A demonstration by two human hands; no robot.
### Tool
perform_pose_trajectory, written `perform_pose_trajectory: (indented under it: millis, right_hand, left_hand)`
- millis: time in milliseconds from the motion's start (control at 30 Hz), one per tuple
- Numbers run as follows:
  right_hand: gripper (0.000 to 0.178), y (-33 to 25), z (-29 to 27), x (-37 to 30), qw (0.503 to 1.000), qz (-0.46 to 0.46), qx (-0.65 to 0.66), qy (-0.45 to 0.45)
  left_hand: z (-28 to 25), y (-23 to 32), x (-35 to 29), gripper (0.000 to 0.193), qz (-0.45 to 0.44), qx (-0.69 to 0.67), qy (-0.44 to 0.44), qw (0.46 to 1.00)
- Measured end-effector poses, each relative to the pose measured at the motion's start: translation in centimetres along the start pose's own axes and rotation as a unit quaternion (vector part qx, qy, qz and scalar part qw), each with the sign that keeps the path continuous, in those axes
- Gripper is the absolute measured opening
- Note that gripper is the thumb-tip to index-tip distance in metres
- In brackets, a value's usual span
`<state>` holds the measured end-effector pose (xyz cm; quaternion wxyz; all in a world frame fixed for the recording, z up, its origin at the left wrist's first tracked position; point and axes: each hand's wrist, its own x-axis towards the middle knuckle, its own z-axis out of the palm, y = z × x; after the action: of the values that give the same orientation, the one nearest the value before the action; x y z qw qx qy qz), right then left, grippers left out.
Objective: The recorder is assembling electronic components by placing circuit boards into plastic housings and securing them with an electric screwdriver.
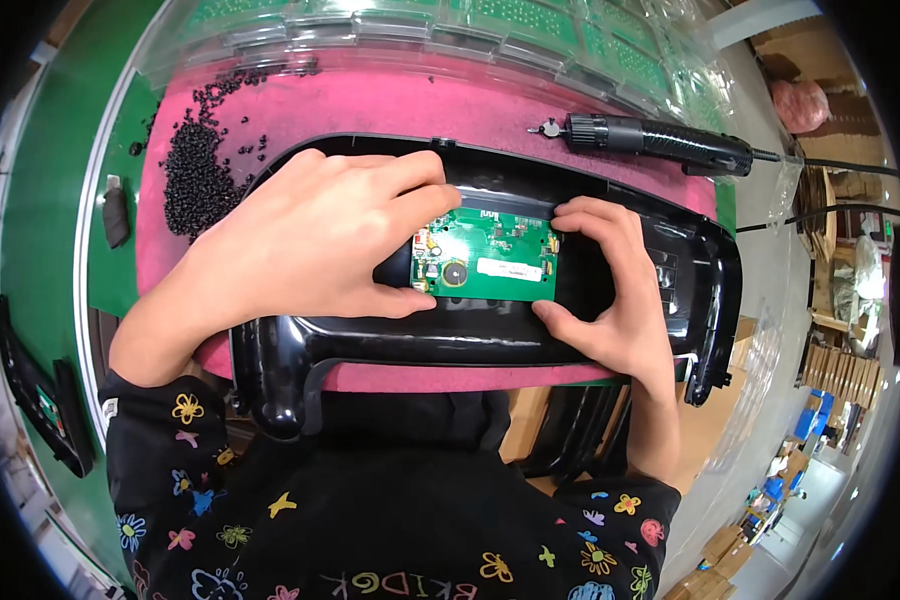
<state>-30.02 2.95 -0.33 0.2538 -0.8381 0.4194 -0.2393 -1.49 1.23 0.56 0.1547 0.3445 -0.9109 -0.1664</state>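
Observation:
A small green circuit board (490,255) lies in the hollow of a curved black plastic housing (390,345), which rests on a pink mat (370,105). My left hand (310,240) covers the housing's left part, its thumb and fingers pinching the board's left edge. My right hand (610,290) grips the board's right edge, fingers above it and thumb below. Both hands press the board into the housing.
A pile of small black screws (198,165) lies on the mat's left. A black electric screwdriver (660,140) with a cable lies at the back right. Clear plastic trays of green boards (490,25) stand behind. More black housings (570,430) sit below the table edge.

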Motion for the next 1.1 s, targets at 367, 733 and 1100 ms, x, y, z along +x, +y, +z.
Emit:
perform_pose_trajectory:
  millis: [367,733,1100]
  right_hand:
    - [0.062,0.1,0.3,0.0,1.0,0.0,-0.014,-0.001]
    - [0.061,-0.2,0.0,-0.1,0.999,0.018,-0.029,-0.015]
    - [0.078,-1.4,-0.8,0.0,0.995,0.039,-0.063,-0.072]
  left_hand:
    - [0.2,0.0,0.0,0.061,-0.003,0.011,-0.004,1.0]
    - [0.4,0.3,-0.2,0.057,-0.01,0.022,-0.01,1.0]
    - [-0.1,0.4,-0.8,0.058,0.003,0.053,-0.018,0.998]
